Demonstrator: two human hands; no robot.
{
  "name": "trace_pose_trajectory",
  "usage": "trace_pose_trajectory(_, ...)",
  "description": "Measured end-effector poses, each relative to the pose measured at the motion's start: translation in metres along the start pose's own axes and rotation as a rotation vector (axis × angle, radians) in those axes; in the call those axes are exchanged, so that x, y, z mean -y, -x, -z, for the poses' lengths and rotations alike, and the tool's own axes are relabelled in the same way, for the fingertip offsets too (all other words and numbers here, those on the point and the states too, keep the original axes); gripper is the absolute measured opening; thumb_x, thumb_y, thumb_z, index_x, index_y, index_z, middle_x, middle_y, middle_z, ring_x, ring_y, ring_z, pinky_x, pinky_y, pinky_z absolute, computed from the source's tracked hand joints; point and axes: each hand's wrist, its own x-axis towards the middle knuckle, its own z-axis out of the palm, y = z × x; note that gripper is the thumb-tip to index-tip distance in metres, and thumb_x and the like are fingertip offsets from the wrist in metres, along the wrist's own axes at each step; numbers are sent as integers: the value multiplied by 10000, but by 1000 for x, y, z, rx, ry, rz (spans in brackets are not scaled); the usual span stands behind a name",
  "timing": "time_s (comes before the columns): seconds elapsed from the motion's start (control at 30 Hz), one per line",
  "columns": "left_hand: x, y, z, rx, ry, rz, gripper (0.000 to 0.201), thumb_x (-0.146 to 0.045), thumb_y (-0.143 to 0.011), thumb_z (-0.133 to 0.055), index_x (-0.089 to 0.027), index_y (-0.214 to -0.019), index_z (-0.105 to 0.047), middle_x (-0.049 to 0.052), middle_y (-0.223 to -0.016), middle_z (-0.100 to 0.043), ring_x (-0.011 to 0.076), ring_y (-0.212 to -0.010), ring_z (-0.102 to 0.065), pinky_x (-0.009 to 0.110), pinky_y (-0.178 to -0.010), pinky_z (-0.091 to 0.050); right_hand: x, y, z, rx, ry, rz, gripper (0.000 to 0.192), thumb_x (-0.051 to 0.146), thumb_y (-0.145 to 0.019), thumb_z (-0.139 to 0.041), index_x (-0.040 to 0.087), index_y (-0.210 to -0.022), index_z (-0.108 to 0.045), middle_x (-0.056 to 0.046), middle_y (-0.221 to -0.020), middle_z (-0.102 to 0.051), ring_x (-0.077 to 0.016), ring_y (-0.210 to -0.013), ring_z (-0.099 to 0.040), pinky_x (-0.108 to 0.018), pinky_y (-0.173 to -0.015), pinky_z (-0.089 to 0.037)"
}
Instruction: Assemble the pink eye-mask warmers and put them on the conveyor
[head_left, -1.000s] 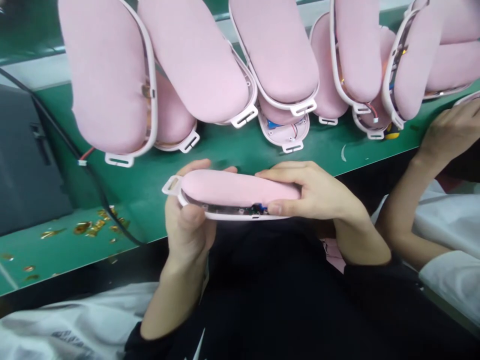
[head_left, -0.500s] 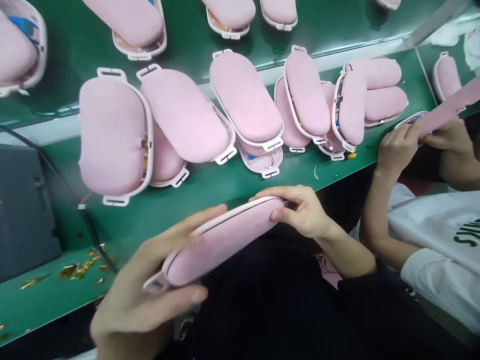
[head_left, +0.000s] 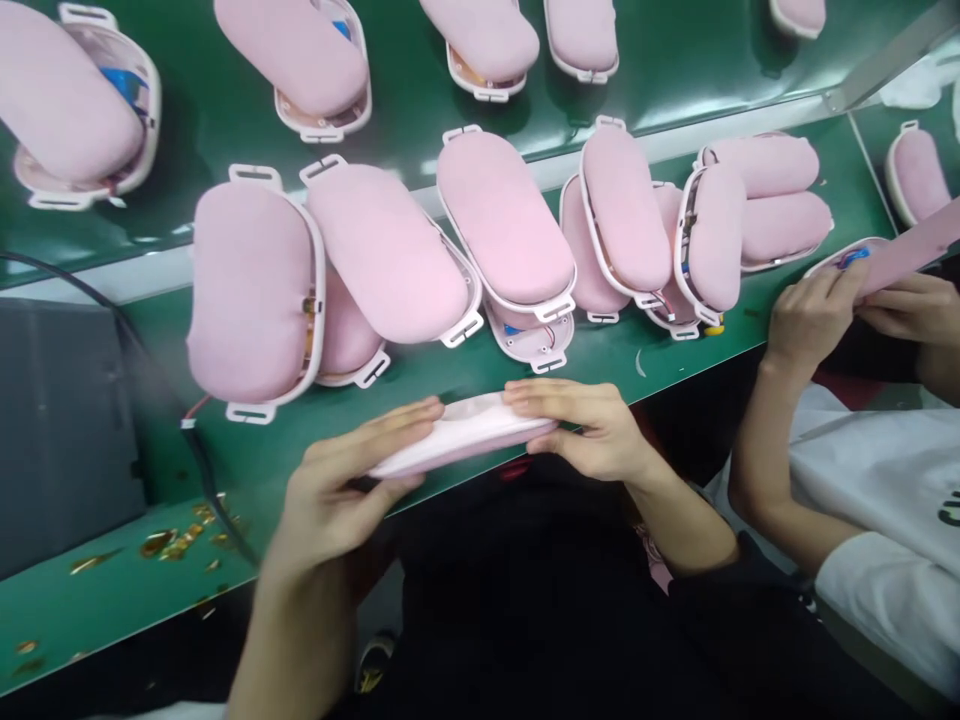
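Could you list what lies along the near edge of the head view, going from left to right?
Grey box → gold scraps → left hand → pink pad → right hand → co-worker's hands.

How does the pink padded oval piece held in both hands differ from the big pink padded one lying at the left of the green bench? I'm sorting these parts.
The pink padded oval piece held between the left hand and right hand is seen edge-on and looks thin; the big pink padded piece lies on the green bench, broad face showing. The held piece is clear of the bench; the other overlaps a neighbour. Both are pink with white plastic rims.
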Motion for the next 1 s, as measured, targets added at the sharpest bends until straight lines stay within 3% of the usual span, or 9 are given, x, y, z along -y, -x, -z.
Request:
trace_pose_trajectory(0.1,-20,-12,0,120,-403,9,505,-304,-1016,-809,-246,-1506,-703,90,-1411,-816,316,-1362,-759,467,-1235,-587,-5,1,-14,-76,99,150,396,148,-1017,-790,202,-1409,-770,-115,-1311,-839,-249,-1294,-794,-423,-1139,-671)
trace_pose_trajectory(0.2,-33,-26,-23,20,-640,-178,508,-178,-973,-826,-193,-1467,-711,105,-1274,-866,288,-1093,-855,430,-1078,-666,-10,-1,-28,-122,136,214,426,137,-1028,-763,199,-1449,-745,-110,-1301,-842,-252,-1292,-794,-417,-1112,-688)
trace_pose_trajectory(0.33,-24,-37,-43,-154,-743,-332,576,-42,-884,-819,-179,-1437,-731,88,-1081,-898,270,-827,-849,400,-859,-690,-15,-8,-31,-190,186,226,371,144,-1020,-768,199,-1387,-776,-104,-1264,-854,-233,-1210,-826,-362,-1050,-705)
trace_pose_trajectory(0.53,-15,-43,-36,-129,-700,-345,593,-69,-924,-806,-220,-1487,-692,73,-1058,-897,244,-826,-848,354,-807,-691,-14,-9,-25,-165,112,45,368,398,-1023,-820,207,-1336,-791,-111,-1305,-842,-226,-1222,-819,-367,-1091,-678)
trace_pose_trajectory(0.73,-19,-43,-43,-217,-824,-380,433,-95,-923,-805,-202,-1341,-766,65,-1012,-902,247,-754,-834,347,-743,-649,-17,-6,-34,-266,211,1,218,359,-1076,-744,215,-1206,-843,-79,-1182,-875,-213,-1086,-853,-333,-1011,-701)
trace_pose_trajectory(0.8,-16,-49,-33,-162,-741,-283,313,-135,-965,-777,-218,-1266,-804,49,-1024,-903,230,-769,-838,301,-703,-623,-15,-5,-27,-192,242,7,318,418,-1079,-740,216,-1316,-803,-91,-1278,-851,-212,-1174,-829,-347,-1072,-680)
trace_pose_trajectory(0.87,-10,-58,-17,-36,-508,-58,181,-267,-1032,-729,-246,-1168,-846,17,-950,-897,202,-682,-809,258,-606,-586,-11,-2,-16,-58,331,96,509,526,-1022,-797,228,-1431,-742,-132,-1491,-750,-254,-1382,-734,-419,-1180,-627)
trace_pose_trajectory(0.93,-5,-68,-3,147,-234,225,307,-468,-1075,-663,-251,-1167,-860,13,-861,-878,200,-589,-764,257,-518,-560,-5,3,-4,48,483,211,556,504,-962,-872,298,-1457,-725,-120,-1656,-623,-303,-1566,-578,-515,-1271,-548)
trace_pose_trajectory(1.0,-7,-72,4,278,-104,367,527,-644,-1058,-623,-217,-1292,-826,76,-992,-894,266,-727,-827,305,-573,-634,-1,7,4,62,605,291,449,364,-970,-875,357,-1401,-749,-69,-1643,-641,-304,-1596,-540,-549,-1298,-510)
